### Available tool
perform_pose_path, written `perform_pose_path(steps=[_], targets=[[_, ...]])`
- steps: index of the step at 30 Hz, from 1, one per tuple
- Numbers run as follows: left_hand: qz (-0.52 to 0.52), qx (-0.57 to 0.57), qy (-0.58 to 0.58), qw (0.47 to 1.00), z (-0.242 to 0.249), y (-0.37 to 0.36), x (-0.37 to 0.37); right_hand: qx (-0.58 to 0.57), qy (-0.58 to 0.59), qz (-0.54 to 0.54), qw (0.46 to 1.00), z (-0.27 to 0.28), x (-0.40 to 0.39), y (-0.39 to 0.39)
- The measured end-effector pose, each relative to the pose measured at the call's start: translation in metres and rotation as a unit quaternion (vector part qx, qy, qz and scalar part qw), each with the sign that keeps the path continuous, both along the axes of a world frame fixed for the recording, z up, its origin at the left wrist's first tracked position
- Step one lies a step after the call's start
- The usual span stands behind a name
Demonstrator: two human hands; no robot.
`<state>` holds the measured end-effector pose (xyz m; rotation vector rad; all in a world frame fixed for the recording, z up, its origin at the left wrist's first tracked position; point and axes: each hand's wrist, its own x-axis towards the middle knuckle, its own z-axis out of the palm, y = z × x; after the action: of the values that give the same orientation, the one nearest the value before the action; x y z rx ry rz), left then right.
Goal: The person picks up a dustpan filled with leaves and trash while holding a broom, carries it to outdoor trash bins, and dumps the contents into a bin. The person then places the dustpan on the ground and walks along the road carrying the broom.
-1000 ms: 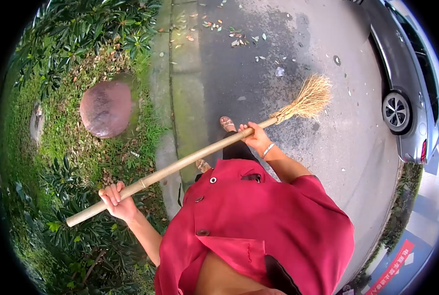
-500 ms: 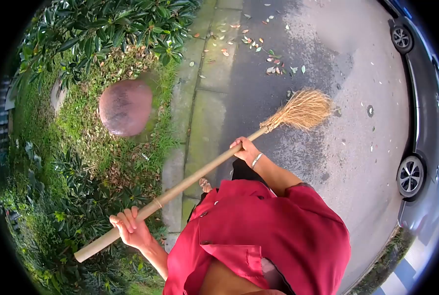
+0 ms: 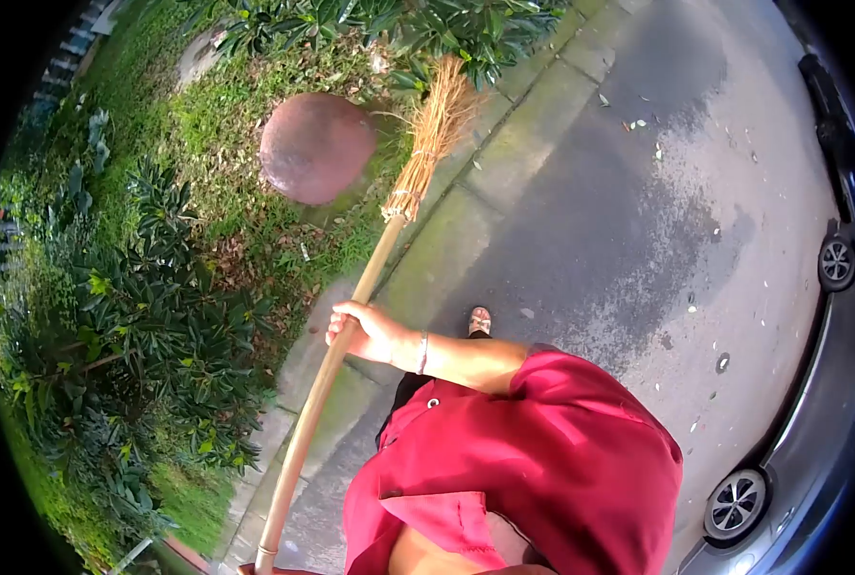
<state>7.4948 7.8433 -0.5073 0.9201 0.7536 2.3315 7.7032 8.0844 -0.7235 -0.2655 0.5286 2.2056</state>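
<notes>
Greenery, far left: Dark shrubs [image 3: 159, 326] crowd the left and lower left, with a stretch of grass [image 3: 231, 125] above them.
Left hand: Just a sliver of the left hand [image 3: 247, 569] peeks in at the bottom edge, left of centre, right by the handle's lower end; its fingers are cut off, so I can't tell how they sit.
Stone: A rounded, reddish stone [image 3: 317, 149] sits on the grass, upper left of centre.
Broom: And here's the broom [image 3: 377, 266], left of centre, its long axis climbing steeply from the bottom edge to the top middle and leaning right; the bristles [image 3: 434, 144] point up and slightly right, and whether they touch the ground I can't say.
Right hand: The right hand [image 3: 368, 332], bracelet [image 3: 422, 353] on the wrist, has its fingers wrapped around the middle of the handle [image 3: 308, 436].
Kerb: A mossy kerb [image 3: 446, 249] slants up and right, just beside the bristles.
Wearer, centre: A sandalled foot [image 3: 480, 321] shows above the red shirt [image 3: 552, 460].
Road: Grey road [image 3: 581, 259], dark patches, a few fallen leaves [image 3: 635, 124] upper right.
Car: A grey car [image 3: 810, 383] lines the right edge.
</notes>
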Motion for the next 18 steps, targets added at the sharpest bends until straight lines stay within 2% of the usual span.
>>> perform_pose_path(steps=[3, 4, 6, 8, 9, 10, 11, 14, 16, 18], targets=[[0.012, 0.061, -0.091, 0.994, -0.015, -0.019, -0.061, -0.065, -0.020, -0.008, 0.998, -0.048, -0.001, -0.019], [-0.113, 0.015, -0.033, 0.993, -0.022, 0.004, -0.070, -0.081, -0.049, -0.019, 0.995, -0.051, 0.008, -0.011], [-0.122, -0.035, -0.038, 0.991, -0.032, 0.046, -0.051, -0.085, -0.010, -0.045, 0.995, -0.099, 0.016, 0.012], [-0.089, -0.039, -0.038, 0.995, -0.028, 0.059, -0.042, -0.126, -0.057, -0.017, 0.990, -0.107, 0.007, 0.028], [-0.100, -0.042, -0.010, 0.994, -0.025, 0.057, -0.043, -0.104, -0.050, -0.011, 0.993, -0.109, -0.004, 0.037], [-0.112, -0.044, 0.019, 0.993, -0.023, 0.054, -0.046, -0.082, -0.044, -0.005, 0.996, -0.110, -0.017, 0.049], [-0.082, -0.046, 0.015, 0.995, -0.021, 0.045, -0.049, -0.077, -0.024, 0.019, 0.997, -0.100, -0.032, 0.062], [-0.011, -0.018, 0.040, 0.999, -0.004, 0.030, -0.042, 0.017, -0.060, 0.060, 0.996, -0.069, -0.087, 0.096], [0.002, 0.011, 0.086, 0.996, -0.001, 0.017, -0.048, 0.010, 0.004, 0.074, 0.997, -0.046, -0.111, 0.116], [0.007, 0.039, 0.118, 0.992, 0.005, 0.004, -0.052, 0.079, 0.016, 0.095, 0.992, -0.017, -0.126, 0.124]])
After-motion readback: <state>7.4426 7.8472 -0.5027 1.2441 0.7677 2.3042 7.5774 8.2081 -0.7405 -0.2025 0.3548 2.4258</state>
